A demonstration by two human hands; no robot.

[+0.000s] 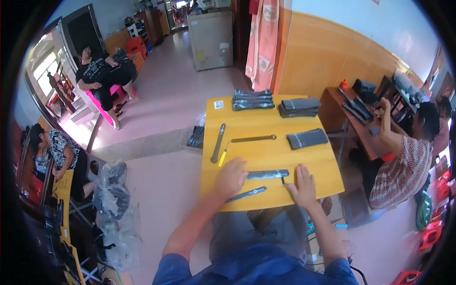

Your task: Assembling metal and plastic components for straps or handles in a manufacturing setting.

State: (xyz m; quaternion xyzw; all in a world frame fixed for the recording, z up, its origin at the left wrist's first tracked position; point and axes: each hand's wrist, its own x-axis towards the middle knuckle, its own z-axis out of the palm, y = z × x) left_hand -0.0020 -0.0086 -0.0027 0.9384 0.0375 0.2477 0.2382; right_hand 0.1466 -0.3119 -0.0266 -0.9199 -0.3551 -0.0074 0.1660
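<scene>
A: A seated person is working at a yellow tabletop (pixel 266 152), both hands lying near its near edge. Stacks of dark flat packs (pixel 252 99) are sitting along the far edge, and a smaller dark bundle (pixel 307 138) is lying towards the right edge.

B: And the hands?

A: The left hand (pixel 231 178) is resting palm down, fingers loosely curled over the end of a long dark strip (pixel 268 174). The right hand (pixel 302 180) is lying flat and open just beside the strip's other end, gripping nothing.

B: What is looking risky?

A: A second dark strip (pixel 247 194) is lying right at the near edge; a nudge from the left wrist could be knocking it off. The small yellow-handled tool (pixel 223 156) is sitting just beyond the left fingers.
</scene>
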